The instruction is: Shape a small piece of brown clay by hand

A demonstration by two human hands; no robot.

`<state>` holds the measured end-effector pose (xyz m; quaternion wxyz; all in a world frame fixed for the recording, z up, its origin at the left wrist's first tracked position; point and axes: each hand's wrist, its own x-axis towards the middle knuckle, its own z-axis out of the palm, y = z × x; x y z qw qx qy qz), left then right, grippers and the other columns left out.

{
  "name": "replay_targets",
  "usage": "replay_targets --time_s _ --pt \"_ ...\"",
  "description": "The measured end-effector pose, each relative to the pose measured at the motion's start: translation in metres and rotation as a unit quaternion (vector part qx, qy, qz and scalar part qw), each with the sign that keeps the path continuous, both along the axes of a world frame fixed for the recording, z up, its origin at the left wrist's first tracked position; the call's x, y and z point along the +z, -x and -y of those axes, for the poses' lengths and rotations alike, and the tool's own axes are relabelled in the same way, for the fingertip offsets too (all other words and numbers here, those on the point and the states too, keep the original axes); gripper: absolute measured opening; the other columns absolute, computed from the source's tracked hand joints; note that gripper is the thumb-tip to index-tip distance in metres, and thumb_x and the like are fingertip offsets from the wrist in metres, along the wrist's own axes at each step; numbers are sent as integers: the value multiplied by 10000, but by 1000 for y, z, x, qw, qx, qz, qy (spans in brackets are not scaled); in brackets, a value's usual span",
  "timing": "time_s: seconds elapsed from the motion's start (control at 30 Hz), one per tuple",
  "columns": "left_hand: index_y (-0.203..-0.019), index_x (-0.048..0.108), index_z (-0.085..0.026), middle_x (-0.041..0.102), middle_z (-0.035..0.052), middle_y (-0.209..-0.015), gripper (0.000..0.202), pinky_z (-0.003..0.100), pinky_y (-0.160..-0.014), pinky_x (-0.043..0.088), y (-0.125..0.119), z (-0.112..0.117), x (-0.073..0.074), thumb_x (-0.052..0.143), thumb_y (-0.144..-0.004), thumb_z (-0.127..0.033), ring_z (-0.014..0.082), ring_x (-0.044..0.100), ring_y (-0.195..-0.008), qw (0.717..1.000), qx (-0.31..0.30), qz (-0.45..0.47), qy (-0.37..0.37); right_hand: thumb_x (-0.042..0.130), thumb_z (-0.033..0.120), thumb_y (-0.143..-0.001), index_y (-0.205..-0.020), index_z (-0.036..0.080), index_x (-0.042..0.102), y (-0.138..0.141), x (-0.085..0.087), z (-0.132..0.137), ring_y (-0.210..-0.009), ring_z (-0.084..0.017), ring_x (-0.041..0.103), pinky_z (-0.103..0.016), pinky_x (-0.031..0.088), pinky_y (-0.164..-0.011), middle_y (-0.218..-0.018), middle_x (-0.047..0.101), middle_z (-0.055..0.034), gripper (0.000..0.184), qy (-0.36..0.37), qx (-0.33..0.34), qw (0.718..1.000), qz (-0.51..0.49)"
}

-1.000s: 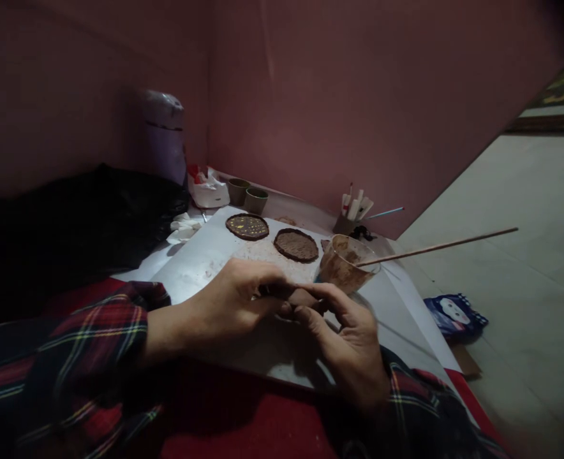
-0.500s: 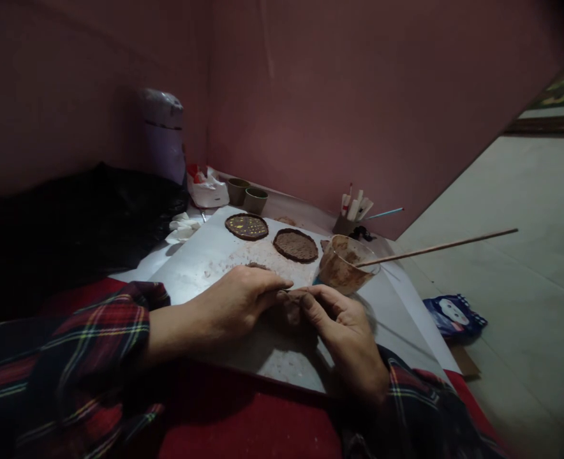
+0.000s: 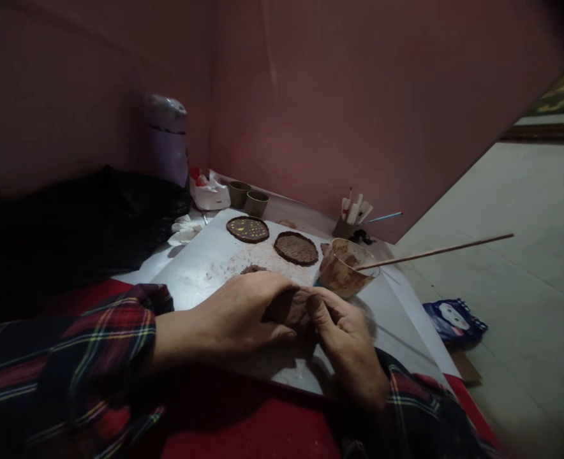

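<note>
A flat piece of brown clay (image 3: 295, 308) is held between my two hands, above the near part of the white sheet. My left hand (image 3: 244, 312) curves around its left side, thumb below and fingers behind. My right hand (image 3: 346, 331) pinches its right edge between thumb and fingers. The fingers behind the clay are partly hidden. Beyond my hands lie a round brown clay disc with a raised rim (image 3: 296, 248) and a similar disc with yellow dots (image 3: 247, 229). A small clay lump (image 3: 254, 269) shows just past my left hand.
A smeared clear cup (image 3: 342, 271) with a long thin stick (image 3: 435, 252) leaning out stands right of the discs. Two small dark green cups (image 3: 256, 204), a holder of white tools (image 3: 344, 228) and a white packet (image 3: 211, 194) stand at the back. A black bag (image 3: 95, 223) lies left.
My left thumb has dropped lower and the left hand has opened around the clay, so more of its flat face shows. My right hand keeps its pinch.
</note>
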<state>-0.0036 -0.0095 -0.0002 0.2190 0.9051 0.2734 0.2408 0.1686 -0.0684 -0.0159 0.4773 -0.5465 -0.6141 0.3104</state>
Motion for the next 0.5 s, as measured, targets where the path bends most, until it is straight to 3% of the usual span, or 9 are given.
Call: replay_targets --time_s 0.13,0.27,0.5 --pt "-977 610 -178 674 37 -886 244 272 -661 422 0 -1 1 624 -784 -328 176 594 -756 1000 8 -2 -3 507 445 -896 -1112 209 643 -1 -2 1 -1036 -223 635 -319 510 -858 -1124 689 -70 347 -25 -15 999 13" --pt "-1036 613 -184 688 51 -923 300 280 -668 422 1 -4 1 625 -793 -360 194 613 -788 999 15 -19 -28 555 352 -885 -1164 220 604 -2 -2 0 -1116 -218 599 -343 483 -939 -1205 647 -67 313 -31 47 998 11" --pt "-1010 625 -173 694 62 -911 309 285 -656 420 3 -4 3 605 -810 -407 202 620 -777 997 39 -47 -40 586 208 -851 -1248 216 536 -6 -3 1 -1212 -215 532 -368 445 -1018 -1305 574 -70 401 -16 86 996 -9"
